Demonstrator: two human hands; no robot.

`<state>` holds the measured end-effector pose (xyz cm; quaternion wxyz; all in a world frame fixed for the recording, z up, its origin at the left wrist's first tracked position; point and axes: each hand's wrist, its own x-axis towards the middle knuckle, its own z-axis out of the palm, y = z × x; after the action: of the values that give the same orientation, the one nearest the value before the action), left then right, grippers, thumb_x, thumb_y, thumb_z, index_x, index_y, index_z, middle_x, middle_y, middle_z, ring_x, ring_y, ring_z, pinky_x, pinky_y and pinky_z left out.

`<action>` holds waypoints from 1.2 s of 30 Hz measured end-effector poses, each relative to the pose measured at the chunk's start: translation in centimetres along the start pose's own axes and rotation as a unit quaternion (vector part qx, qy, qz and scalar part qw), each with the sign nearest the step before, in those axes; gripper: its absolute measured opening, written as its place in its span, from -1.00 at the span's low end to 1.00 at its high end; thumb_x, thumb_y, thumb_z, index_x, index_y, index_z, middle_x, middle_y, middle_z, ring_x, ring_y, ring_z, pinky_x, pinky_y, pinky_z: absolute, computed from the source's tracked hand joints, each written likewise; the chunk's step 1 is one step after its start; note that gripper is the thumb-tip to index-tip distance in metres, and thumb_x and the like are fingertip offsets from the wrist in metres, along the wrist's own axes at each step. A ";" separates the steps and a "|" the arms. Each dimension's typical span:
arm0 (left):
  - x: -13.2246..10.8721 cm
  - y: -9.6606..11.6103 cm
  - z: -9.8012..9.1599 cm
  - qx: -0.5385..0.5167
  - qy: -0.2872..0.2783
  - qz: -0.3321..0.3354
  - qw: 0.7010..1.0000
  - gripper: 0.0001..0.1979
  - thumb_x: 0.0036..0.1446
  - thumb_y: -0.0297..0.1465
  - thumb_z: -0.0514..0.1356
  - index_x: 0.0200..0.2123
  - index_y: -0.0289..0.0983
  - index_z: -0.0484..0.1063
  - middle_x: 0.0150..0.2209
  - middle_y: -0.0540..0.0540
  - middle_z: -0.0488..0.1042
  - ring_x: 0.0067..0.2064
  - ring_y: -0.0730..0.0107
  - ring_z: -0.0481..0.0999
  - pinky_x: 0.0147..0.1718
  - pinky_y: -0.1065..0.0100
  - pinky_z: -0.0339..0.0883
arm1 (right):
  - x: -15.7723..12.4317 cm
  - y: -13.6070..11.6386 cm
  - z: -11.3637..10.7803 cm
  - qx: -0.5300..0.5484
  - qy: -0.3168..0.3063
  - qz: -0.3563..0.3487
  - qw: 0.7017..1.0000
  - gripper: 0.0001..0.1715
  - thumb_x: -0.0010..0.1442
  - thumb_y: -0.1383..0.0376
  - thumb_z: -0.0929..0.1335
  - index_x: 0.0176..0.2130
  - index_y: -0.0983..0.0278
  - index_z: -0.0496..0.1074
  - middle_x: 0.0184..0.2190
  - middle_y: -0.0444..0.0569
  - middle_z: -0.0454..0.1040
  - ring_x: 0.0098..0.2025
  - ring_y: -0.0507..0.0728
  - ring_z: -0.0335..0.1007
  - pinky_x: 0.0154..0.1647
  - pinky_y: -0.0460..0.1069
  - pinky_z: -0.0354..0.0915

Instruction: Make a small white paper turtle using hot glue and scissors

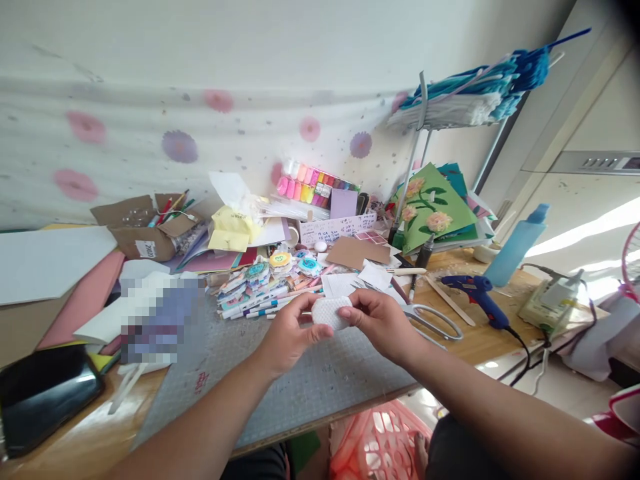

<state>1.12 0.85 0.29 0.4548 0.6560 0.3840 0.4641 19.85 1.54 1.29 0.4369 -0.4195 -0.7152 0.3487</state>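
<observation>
Here, the white pad [329, 312] sits between my two hands, above the grey mat [280, 393], its longer side running roughly left to right. Neither hand is nearer: my left hand [293, 333] grips the left end, thumb along the lower edge, and my right hand [383, 323] pinches the right end, thumb on its face. Both are nearly closed around it. Scissors [457, 329] lie just right, pens [255, 311] beyond my left hand.
</observation>
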 end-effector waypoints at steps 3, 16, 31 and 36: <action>-1.4 1.0 0.0 0.089 0.026 0.029 0.995 -0.74 -0.01 -0.21 0.29 -0.33 -0.28 0.47 -0.32 -0.07 0.48 -0.22 0.25 0.45 -0.19 0.29 0.29 | -0.8 -0.5 0.0 0.033 -0.005 -0.029 0.999 -0.65 0.11 0.08 0.39 -0.50 0.28 0.36 -0.56 -0.15 0.35 -0.47 0.04 0.23 -0.45 -0.07 0.20; -12.3 6.1 -0.2 0.288 0.125 0.141 0.939 -0.74 -0.03 -0.30 0.32 -0.24 -0.22 0.46 -0.21 -0.13 0.51 -0.13 0.18 0.45 -0.11 0.21 0.29 | -7.2 -6.0 2.0 0.112 -0.032 -0.165 0.979 -0.85 0.09 0.18 0.46 -0.38 0.21 0.51 -0.38 -0.06 0.45 -0.29 0.12 0.38 -0.21 0.03 0.28; -17.7 10.0 -0.6 0.333 0.155 0.174 0.914 -0.94 0.05 -0.50 0.16 -0.45 -0.24 0.37 -0.36 -0.09 0.46 -0.25 0.25 0.45 -0.24 0.27 0.30 | -11.6 -9.7 4.9 0.156 -0.029 -0.139 0.978 -0.80 0.04 0.16 0.48 -0.30 0.19 0.55 -0.30 -0.02 0.47 -0.18 0.17 0.37 -0.10 0.07 0.27; -17.2 9.2 -0.1 0.259 0.137 0.150 0.944 -0.66 -0.01 -0.42 0.29 -0.12 -0.21 0.35 -0.13 -0.11 0.48 -0.07 0.23 0.46 -0.08 0.26 0.30 | -11.2 -10.2 4.6 0.116 0.038 -0.213 0.969 -0.90 0.12 0.20 0.44 -0.34 0.16 0.57 -0.34 -0.04 0.47 -0.26 0.13 0.40 -0.18 0.04 0.31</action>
<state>-2.94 -17.77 4.63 0.1372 0.7314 0.4466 0.4968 15.60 -13.36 4.60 0.5735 -0.2170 -0.7258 0.3118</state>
